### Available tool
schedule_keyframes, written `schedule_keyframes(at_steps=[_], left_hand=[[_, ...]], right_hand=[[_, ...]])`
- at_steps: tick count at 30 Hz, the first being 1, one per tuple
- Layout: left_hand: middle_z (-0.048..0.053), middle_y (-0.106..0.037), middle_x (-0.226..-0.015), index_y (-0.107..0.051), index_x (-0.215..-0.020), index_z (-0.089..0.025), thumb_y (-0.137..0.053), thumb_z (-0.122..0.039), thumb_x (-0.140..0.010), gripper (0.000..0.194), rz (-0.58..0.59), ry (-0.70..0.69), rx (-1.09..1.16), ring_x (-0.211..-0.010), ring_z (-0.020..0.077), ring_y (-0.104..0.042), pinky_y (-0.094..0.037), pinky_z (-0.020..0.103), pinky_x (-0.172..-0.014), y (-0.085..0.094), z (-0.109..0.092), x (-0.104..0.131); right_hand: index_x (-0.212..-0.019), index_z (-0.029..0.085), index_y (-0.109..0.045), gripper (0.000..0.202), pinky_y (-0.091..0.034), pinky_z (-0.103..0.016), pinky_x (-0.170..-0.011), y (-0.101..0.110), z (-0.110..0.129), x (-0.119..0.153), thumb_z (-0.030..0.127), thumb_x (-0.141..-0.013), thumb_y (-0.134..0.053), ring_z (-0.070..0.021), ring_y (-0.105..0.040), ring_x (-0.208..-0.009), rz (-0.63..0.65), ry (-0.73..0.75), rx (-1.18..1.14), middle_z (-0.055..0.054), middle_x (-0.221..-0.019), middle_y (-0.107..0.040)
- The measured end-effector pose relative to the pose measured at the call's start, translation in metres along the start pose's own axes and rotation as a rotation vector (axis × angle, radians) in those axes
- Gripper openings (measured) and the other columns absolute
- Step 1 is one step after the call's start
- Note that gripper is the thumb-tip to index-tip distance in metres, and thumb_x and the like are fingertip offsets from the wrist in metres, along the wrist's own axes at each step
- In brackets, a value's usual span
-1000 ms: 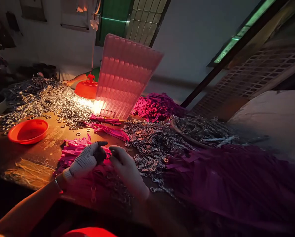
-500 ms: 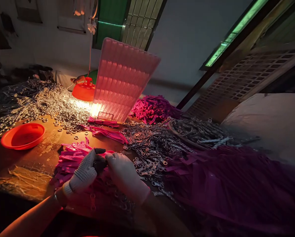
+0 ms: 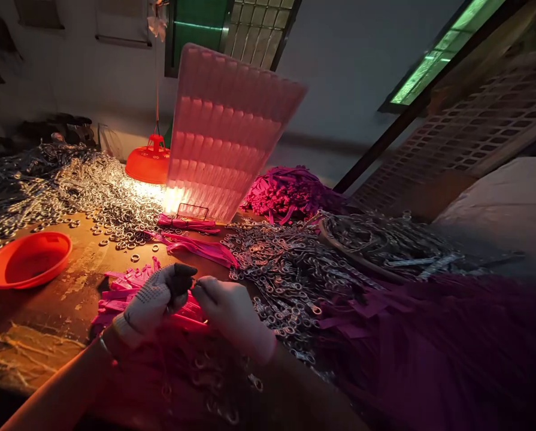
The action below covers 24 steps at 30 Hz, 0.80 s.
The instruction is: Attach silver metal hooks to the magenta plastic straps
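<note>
My left hand (image 3: 157, 296), in a dotted white glove with dark fingertips, is closed, its thumb and fingers bent together above a pile of magenta strips (image 3: 119, 296). Whatever lies between those fingers is too small and dark to make out. Close on its right, my right hand (image 3: 232, 308) in a plain pale glove pinches with thumb and forefinger near the left fingertips. What it pinches is hidden. Metal pieces with ring ends (image 3: 255, 382) lie below and beside the hands.
An orange-red bowl (image 3: 27, 260) stands at left. A red lamp (image 3: 147, 163) hangs over heaped metal rings (image 3: 110, 206), beside an upright ribbed panel (image 3: 227, 134). Linked metal pieces (image 3: 294, 257) and dark magenta strips (image 3: 406, 341) cover the right side.
The view has shifted, so the bowl sits further left and the right-hand piles further right. A small gap now shows between the fingertips of my two hands.
</note>
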<state>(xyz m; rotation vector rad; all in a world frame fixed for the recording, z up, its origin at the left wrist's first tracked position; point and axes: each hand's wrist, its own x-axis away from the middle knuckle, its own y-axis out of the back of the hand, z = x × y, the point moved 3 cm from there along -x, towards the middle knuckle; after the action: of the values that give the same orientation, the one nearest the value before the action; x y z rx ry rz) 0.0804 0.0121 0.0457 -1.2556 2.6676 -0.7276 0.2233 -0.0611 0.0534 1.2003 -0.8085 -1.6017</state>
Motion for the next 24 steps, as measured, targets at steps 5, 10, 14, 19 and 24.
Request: schedule_keyframes(at_steps=[5, 10, 14, 19, 24], left_hand=[[0.005, -0.065, -0.081, -0.069, -0.104, -0.012, -0.047, -0.013, -0.057, 0.052, 0.010, -0.035, -0.179, -0.043, 0.0035, -0.039, -0.025, 0.018, -0.039, 0.023, 0.008, -0.022], [0.005, -0.065, -0.082, -0.071, -0.105, -0.013, -0.048, -0.013, -0.068, 0.044, 0.068, 0.025, -0.221, -0.045, 0.0034, -0.040, -0.026, 0.019, -0.042, 0.026, 0.022, -0.018], [0.005, -0.066, -0.081, -0.071, -0.106, -0.014, -0.052, -0.012, -0.071, 0.040, 0.050, 0.049, -0.182, -0.047, 0.0038, -0.042, -0.027, 0.018, -0.042, 0.025, 0.019, -0.013], [0.011, -0.071, -0.089, -0.067, -0.109, -0.011, -0.065, -0.018, -0.079, 0.030, 0.003, 0.243, 0.055, -0.044, 0.0015, -0.036, -0.023, 0.014, -0.038, 0.008, 0.017, -0.016], [-0.006, -0.038, -0.044, -0.062, -0.082, -0.009, -0.048, -0.025, -0.099, 0.027, 0.013, 0.489, 0.328, -0.034, 0.0014, -0.021, -0.012, 0.011, -0.032, -0.012, 0.029, -0.031]], right_hand=[[-0.096, 0.015, -0.072, 0.028, -0.040, -0.026, -0.079, -0.041, -0.101, -0.057, 0.030, -0.099, -0.048, -0.0188, -0.064, -0.092, 0.112, -0.250, 0.075, -0.012, -0.102, -0.074], [-0.088, 0.010, -0.074, 0.015, -0.037, -0.038, -0.095, -0.077, -0.140, -0.082, 0.018, -0.084, -0.062, -0.0284, -0.058, -0.114, 0.156, -0.325, 0.029, -0.021, -0.110, -0.071], [-0.087, 0.011, -0.073, 0.025, -0.040, -0.036, -0.091, -0.072, -0.145, -0.080, 0.025, -0.091, -0.052, -0.0267, -0.062, -0.105, 0.110, -0.408, -0.155, -0.018, -0.097, -0.073], [-0.097, 0.013, -0.069, 0.046, -0.047, -0.027, -0.073, -0.027, -0.116, -0.062, 0.041, -0.097, -0.033, -0.0189, -0.064, -0.084, 0.116, -0.326, -0.553, -0.008, -0.091, -0.072], [-0.075, 0.017, -0.065, 0.039, -0.046, -0.026, -0.067, 0.025, -0.043, -0.013, 0.044, -0.092, -0.043, -0.0160, -0.058, -0.073, 0.226, -0.218, -0.801, -0.003, -0.076, -0.065]])
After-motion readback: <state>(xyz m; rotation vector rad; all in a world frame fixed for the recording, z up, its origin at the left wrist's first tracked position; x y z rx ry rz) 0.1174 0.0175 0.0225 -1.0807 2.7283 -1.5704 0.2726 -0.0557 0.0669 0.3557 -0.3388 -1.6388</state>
